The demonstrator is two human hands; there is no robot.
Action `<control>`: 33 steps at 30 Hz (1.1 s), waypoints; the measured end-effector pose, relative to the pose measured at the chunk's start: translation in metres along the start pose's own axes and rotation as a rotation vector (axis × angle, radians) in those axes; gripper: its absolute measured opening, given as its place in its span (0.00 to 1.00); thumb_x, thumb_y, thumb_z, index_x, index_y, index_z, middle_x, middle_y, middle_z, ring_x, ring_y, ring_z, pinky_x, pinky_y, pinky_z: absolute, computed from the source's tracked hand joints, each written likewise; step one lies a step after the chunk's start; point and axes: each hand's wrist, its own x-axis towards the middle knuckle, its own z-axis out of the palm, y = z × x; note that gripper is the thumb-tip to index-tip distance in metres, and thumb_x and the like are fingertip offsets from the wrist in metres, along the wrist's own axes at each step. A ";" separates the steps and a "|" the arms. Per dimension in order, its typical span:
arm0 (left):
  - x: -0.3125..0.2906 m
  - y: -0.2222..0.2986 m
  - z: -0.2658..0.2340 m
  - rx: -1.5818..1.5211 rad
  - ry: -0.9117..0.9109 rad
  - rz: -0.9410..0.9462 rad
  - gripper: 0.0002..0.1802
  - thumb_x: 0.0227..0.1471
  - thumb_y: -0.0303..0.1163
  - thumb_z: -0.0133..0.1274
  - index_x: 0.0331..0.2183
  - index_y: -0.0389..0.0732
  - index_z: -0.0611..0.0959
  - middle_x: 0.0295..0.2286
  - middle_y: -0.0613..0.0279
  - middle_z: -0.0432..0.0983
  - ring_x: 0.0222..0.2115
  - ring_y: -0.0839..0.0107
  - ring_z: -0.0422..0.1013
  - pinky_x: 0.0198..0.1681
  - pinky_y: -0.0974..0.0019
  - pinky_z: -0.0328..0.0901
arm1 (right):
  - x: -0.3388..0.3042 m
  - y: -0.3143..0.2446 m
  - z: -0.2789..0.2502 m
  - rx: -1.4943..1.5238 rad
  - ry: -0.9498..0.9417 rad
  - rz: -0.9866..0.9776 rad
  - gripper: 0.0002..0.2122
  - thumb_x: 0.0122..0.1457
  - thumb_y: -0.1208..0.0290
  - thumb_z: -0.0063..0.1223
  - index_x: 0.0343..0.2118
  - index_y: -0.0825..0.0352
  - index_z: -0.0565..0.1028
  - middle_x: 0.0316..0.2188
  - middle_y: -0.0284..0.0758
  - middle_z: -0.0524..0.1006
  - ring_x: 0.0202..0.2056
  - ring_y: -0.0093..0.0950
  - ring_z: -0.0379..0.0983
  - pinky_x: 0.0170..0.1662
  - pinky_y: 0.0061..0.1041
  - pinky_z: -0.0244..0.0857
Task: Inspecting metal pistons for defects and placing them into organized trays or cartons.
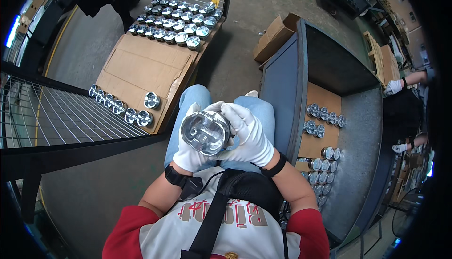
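Note:
A shiny metal piston (205, 133) is held above my lap, one end turned up towards me so its recessed, machined inside shows. My left hand (188, 157), in a white glove, is wrapped round its left and lower side. The gloved fingers of my right hand (248, 134) close on its right side and upper edge. Part of the grip is hidden behind the piston. On the cardboard to my left, a lone piston (151, 100) stands near a row of pistons (109, 101). Farther off on that cardboard are several rows of upright pistons (169, 23).
To my right, a deep metal bin (362, 132) holds more pistons (322, 165) on cardboard. Wire mesh panels (70, 117) border the cardboard sheet (141, 63) on my left. An open carton (275, 37) stands beyond the bin. Another person's gloved hands (393, 87) show at far right; dark-clothed legs (117, 0) stand upper left.

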 end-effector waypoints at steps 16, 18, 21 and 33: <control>-0.008 0.002 -0.006 0.081 0.089 0.100 0.35 0.64 0.57 0.32 0.57 0.38 0.69 0.43 0.39 0.76 0.38 0.43 0.77 0.42 0.46 0.75 | 0.000 0.007 0.004 -0.019 -0.026 0.018 0.47 0.33 0.54 0.76 0.60 0.65 0.66 0.53 0.43 0.70 0.47 0.43 0.73 0.50 0.38 0.68; -0.010 0.002 -0.014 0.097 0.117 0.113 0.36 0.63 0.57 0.31 0.58 0.39 0.69 0.43 0.40 0.76 0.37 0.43 0.77 0.41 0.48 0.75 | -0.001 0.007 0.005 -0.017 -0.033 0.026 0.47 0.34 0.54 0.75 0.60 0.65 0.66 0.53 0.43 0.70 0.47 0.43 0.73 0.50 0.38 0.68; -0.015 -0.003 -0.016 0.819 0.152 0.270 0.35 0.63 0.57 0.31 0.58 0.40 0.69 0.43 0.40 0.76 0.38 0.44 0.77 0.40 0.49 0.76 | -0.004 0.006 0.006 -0.014 -0.032 0.040 0.47 0.34 0.53 0.76 0.60 0.65 0.66 0.53 0.43 0.70 0.47 0.43 0.73 0.50 0.38 0.68; -0.002 0.008 -0.007 0.283 0.148 0.228 0.29 0.65 0.50 0.36 0.55 0.36 0.69 0.47 0.45 0.74 0.44 0.47 0.74 0.46 0.46 0.74 | 0.000 0.000 -0.003 0.017 0.130 0.037 0.38 0.40 0.55 0.77 0.53 0.64 0.69 0.45 0.40 0.72 0.35 0.32 0.76 0.36 0.27 0.74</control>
